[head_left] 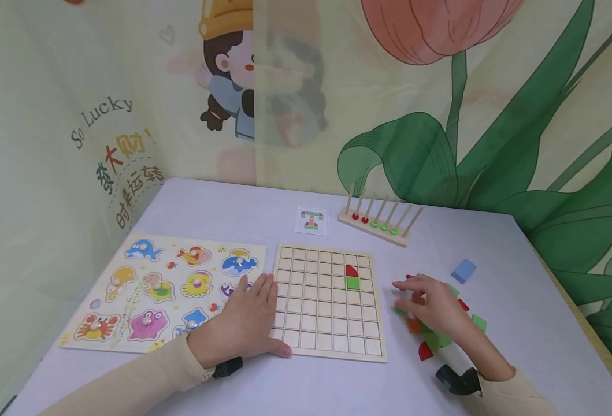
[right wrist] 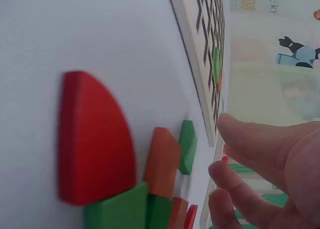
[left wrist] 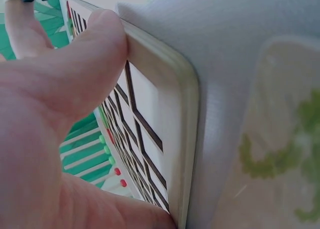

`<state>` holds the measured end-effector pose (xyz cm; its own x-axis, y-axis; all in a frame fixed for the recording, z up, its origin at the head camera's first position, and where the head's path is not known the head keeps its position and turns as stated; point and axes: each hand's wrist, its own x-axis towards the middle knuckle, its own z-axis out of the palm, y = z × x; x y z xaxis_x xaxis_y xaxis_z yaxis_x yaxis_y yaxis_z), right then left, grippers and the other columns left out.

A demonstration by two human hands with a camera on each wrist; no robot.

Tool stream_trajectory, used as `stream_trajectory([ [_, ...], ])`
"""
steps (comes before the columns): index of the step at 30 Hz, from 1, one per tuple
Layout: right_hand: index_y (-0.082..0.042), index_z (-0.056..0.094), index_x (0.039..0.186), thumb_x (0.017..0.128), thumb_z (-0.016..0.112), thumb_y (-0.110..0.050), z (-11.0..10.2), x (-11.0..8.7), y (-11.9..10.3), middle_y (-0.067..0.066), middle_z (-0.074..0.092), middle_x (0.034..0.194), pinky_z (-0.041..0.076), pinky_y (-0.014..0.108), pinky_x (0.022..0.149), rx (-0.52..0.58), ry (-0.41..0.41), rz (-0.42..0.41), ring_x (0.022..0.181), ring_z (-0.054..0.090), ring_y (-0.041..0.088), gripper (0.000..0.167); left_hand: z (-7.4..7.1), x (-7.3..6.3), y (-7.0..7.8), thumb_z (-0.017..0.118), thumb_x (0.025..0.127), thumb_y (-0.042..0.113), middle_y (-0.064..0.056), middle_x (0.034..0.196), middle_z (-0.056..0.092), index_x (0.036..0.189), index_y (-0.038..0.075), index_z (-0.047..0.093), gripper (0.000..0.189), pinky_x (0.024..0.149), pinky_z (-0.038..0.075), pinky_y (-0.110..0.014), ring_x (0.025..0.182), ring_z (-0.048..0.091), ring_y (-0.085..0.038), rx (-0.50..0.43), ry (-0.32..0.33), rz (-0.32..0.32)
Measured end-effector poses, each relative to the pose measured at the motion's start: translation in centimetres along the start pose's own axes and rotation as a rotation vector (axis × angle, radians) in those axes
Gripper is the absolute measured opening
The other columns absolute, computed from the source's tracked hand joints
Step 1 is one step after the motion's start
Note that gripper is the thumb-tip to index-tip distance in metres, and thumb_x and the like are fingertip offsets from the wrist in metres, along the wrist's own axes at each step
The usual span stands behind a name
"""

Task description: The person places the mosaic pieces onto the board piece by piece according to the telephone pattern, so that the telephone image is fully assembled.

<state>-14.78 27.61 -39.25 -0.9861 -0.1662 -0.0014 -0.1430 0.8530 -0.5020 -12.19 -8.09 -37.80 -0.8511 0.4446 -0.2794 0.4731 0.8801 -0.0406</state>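
If lowering empty, parted right hand (head_left: 431, 306), could displace red wooden quarter-round (head_left: 425, 351) right of pale wooden grid board (head_left: 324, 309) touched by straight-fingered left hand (head_left: 244, 321).

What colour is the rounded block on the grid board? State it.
Red. The rounded block shows best in the head view.

A pale tabletop (head_left: 337, 387) stands before a cloth backdrop (head_left: 181, 86) printed with a tulip (head_left: 441, 29) and lettering (head_left: 123, 156).

Beaded peg rack (head_left: 372, 229) before floral curtain (head_left: 420, 86)
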Motion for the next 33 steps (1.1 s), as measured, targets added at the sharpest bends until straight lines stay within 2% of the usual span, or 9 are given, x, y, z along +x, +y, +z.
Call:
stream_trajectory([
  [5, -0.008, 0.076, 0.122, 0.083, 0.085, -0.014, 0.4, -0.9, 0.5, 0.001, 0.062, 0.084, 0.043, 0.021, 0.049, -0.006, -0.029, 0.031, 0.075, 0.05, 0.016, 0.04, 0.0, 0.0, 0.0, 0.064, 0.075, 0.085, -0.021, 0.165, 0.036, 0.153, -0.004, 0.041, 0.121, 0.126, 0.029, -0.056, 0.156, 0.031, -0.034, 0.001, 0.0, -0.002],
  [13, -0.007, 0.078, 0.117, 0.081, 0.086, -0.011, 0.9, -1.2, 0.6, 0.005, 0.068, 0.093, 0.051, 0.021, 0.053, -0.03, -0.017, 0.06, 0.086, 0.054, 0.018, 0.038, 0.1, 0.0, -0.1, 0.065, 0.075, 0.084, -0.022, 0.164, 0.036, 0.153, -0.005, 0.041, 0.121, 0.125, 0.029, -0.057, 0.156, 0.031, -0.035, -0.01, 0.005, 0.0],
  [17, -0.007, 0.079, 0.115, 0.081, 0.086, -0.011, 1.0, -1.2, 0.4, 0.006, 0.069, 0.096, 0.05, 0.021, 0.053, -0.042, -0.011, 0.06, 0.087, 0.054, 0.018, 0.035, 0.1, 0.0, -0.1, 0.066, 0.074, 0.084, -0.022, 0.164, 0.036, 0.153, -0.005, 0.041, 0.121, 0.126, 0.028, -0.057, 0.156, 0.031, -0.036, -0.023, 0.005, -0.001],
  [27, -0.007, 0.079, 0.115, 0.08, 0.086, -0.008, 1.4, -1.3, 0.2, 0.001, 0.064, 0.083, 0.045, 0.021, 0.054, -0.065, 0.02, 0.045, 0.084, 0.051, 0.018, 0.036, 0.1, -0.1, -0.1, 0.066, 0.074, 0.084, -0.023, 0.164, 0.036, 0.152, -0.006, 0.042, 0.121, 0.125, 0.028, -0.058, 0.156, 0.032, -0.037, -0.029, 0.019, 0.006],
  [33, -0.008, 0.08, 0.114, 0.081, 0.086, -0.01, 1.5, -1.3, 0.2, 0.0, 0.068, 0.086, 0.043, 0.021, 0.056, -0.058, 0.034, 0.015, 0.084, 0.05, 0.016, 0.033, 0.1, -0.1, -0.1, 0.066, 0.074, 0.084, -0.023, 0.164, 0.036, 0.152, -0.006, 0.042, 0.121, 0.125, 0.029, -0.058, 0.156, 0.032, -0.036, -0.02, 0.022, 0.007],
])
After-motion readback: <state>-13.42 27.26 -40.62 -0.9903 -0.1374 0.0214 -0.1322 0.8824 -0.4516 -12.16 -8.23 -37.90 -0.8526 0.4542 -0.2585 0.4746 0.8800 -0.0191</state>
